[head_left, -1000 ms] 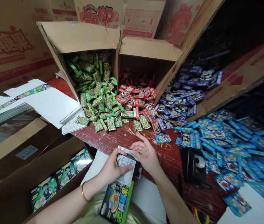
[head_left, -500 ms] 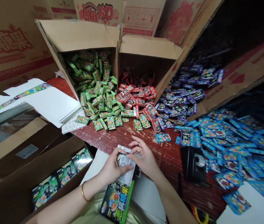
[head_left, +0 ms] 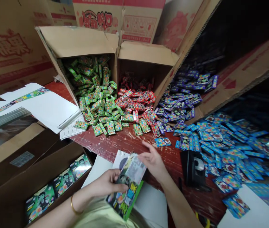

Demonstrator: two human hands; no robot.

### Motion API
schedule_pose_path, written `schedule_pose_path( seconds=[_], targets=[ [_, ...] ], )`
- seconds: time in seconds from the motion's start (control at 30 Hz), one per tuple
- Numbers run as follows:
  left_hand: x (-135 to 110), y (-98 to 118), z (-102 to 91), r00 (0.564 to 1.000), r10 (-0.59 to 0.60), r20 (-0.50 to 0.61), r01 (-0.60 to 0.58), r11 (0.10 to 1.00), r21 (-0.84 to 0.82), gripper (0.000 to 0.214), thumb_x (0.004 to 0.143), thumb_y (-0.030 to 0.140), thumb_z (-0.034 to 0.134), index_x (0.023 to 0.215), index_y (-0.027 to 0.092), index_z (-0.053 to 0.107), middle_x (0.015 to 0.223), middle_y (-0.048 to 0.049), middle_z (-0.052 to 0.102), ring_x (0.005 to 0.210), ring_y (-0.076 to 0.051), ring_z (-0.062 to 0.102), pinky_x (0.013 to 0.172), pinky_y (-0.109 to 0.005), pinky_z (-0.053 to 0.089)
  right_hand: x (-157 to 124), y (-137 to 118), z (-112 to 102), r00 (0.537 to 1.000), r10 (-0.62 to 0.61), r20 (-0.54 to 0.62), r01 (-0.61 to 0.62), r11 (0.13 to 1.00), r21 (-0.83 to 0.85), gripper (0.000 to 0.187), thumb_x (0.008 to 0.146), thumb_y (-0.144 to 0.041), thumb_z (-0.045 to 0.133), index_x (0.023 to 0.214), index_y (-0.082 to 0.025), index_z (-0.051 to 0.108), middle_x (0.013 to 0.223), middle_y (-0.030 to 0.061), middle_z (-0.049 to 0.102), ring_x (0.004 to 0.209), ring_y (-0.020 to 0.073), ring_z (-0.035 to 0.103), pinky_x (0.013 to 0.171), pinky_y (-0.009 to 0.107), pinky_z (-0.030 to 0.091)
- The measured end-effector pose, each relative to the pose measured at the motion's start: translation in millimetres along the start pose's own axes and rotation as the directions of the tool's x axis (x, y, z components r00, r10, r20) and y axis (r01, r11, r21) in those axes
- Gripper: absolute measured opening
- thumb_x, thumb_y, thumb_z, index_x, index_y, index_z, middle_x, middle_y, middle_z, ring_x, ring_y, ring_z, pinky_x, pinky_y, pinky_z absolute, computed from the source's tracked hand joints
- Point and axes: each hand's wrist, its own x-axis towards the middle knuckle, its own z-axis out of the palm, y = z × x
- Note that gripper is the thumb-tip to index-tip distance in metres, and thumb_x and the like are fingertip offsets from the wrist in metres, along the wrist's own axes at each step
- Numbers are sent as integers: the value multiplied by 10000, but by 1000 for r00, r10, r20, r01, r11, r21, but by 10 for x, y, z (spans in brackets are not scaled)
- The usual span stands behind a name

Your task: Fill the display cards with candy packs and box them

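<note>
My L hand (head_left: 109,183) grips carton (head_left: 131,193) midway; R hand (head_left: 154,163) at top, hold unclear. Prob. light, crushable: take by edges.

Red tabletop (head_left: 96,141): scuffed, with pale worn patches.
Black holder (head_left: 188,174): on the tabletop, white roll (head_left: 199,164) in it.
Rear cartons (head_left: 96,20): brown, printed in red and black.
White sheets (head_left: 51,109): stacked at left, a colourful strip (head_left: 29,96) running across.
Yellow object (head_left: 207,222): cut off by the lower edge.
</note>
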Motion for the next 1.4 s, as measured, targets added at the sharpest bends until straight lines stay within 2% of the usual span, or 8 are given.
schedule_pose_path(
  seconds=[0.1, 0.23, 0.37, 0.53, 0.7, 0.87, 1.03, 1.4],
  targets=[
    [-43, -28, -91, 984, 174, 31, -152, 921, -359, 555, 632, 484, 766, 1062, 161, 627, 969, -96, 655, 860, -208, 624, 762, -298, 491, -83, -134, -19, 918, -117, -378, 166, 981, 98, 864, 684, -398, 732, 1396, -151, 308, 889, 96, 675, 730, 187, 637, 684, 318, 514],
    [40, 109, 4, 887, 354, -296, -461, 713, -528, 632, 628, 346, 798, 1201, 202, 575, 1179, -86, 612, 1090, -242, 576, 920, -303, 462, -364, -200, 288, 782, 17, -623, 203, 939, 279, 887, 613, -431, 779, 1357, -161, 378, 941, 91, 664, 797, 172, 629, 691, 280, 514],
    [78, 443, 164, 678, 184, -712, -627, 651, -428, 377, 609, 152, 795, 959, 168, 655, 1052, -55, 679, 948, -181, 645, 818, -222, 510, -582, -46, 473, 764, 185, -618, 187, 853, 487, 908, 502, -418, 839, 1292, -215, 441, 1026, 78, 647, 899, 180, 622, 785, 308, 521],
    [62, 443, 289, 677, 245, -694, -671, 592, -446, 556, 725, 514, 681, 1138, 152, 598, 1218, -128, 591, 1011, -222, 619, 791, -273, 537, -648, 135, 451, 780, 94, -618, 229, 878, 421, 821, 628, -395, 790, 1323, -234, 384, 1063, 70, 642, 892, 135, 630, 853, 278, 498],
    [189, 405, 206, 503, 454, -735, -687, 727, -21, 612, 693, 269, 766, 1227, 193, 478, 789, -11, 668, 744, -131, 645, 720, -224, 520, -680, 127, 515, 888, -81, -452, 211, 947, 244, 817, 756, -363, 702, 1397, -238, 212, 1096, 126, 629, 956, 198, 636, 877, 394, 492],
    [178, 292, 169, 635, 478, -606, -530, 841, 109, 659, 735, 239, 731, 1244, 191, 313, 769, -1, 658, 672, -119, 630, 629, -202, 496, -749, -91, 613, 710, -562, -425, 528, 824, -208, 692, 760, -177, 677, 1325, -263, 285, 1164, 120, 593, 1018, 216, 619, 867, 415, 512],
    [158, -57, 229, 791, 393, -469, -412, 909, 67, 375, 816, 295, 649, 1099, 166, 439, 820, -15, 630, 748, -118, 621, 675, -208, 488, -774, 30, 752, 769, -550, -326, 517, 835, -188, 598, 835, -99, 573, 1340, -237, 283, 1035, 102, 653, 947, 175, 650, 819, 333, 545],
    [196, -94, 252, 784, 515, -347, -498, 855, 145, 179, 895, 248, 543, 936, 202, 374, 1017, -40, 574, 894, -121, 557, 800, -258, 441, -774, 158, 744, 741, -490, -459, 503, 858, -104, 551, 841, -161, 585, 1315, -210, 308, 1081, 128, 593, 905, 196, 652, 832, 402, 531]
  ],
)
